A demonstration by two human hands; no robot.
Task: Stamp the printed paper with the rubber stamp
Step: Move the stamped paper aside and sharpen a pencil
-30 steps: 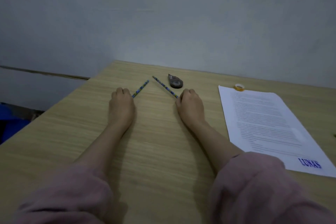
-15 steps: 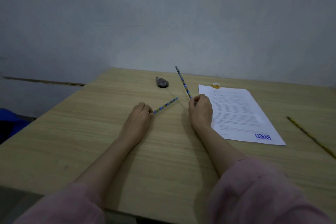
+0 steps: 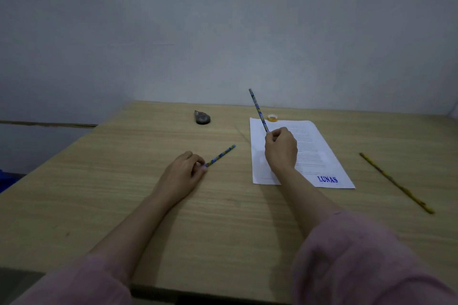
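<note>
The printed paper point(image 3: 314, 146) lies on the wooden table point(image 3: 124, 193), right of centre, with a blue "LUNAS" stamp mark point(image 3: 327, 179) near its front corner. My right hand point(image 3: 280, 150) hovers over the paper's left part and pinches a blue patterned pencil point(image 3: 258, 110) that tilts up and away. My left hand point(image 3: 184, 173) rests on the table and pinches the end of a second blue patterned pencil point(image 3: 220, 155) lying flat. A dark rounded object, possibly the stamp point(image 3: 202, 117), sits at the back of the table.
A small yellow tape roll point(image 3: 272, 117) sits just behind the paper's far edge. A yellow pencil point(image 3: 396, 183) lies diagonally on the table's right side. A grey wall stands right behind the table. The table's left edge drops off beside my left arm.
My right hand has moved rightwards over the paper, lifting its pencil up off the table. My left hand stays on the table with its pencil. The view has pulled back and shifted right.
</note>
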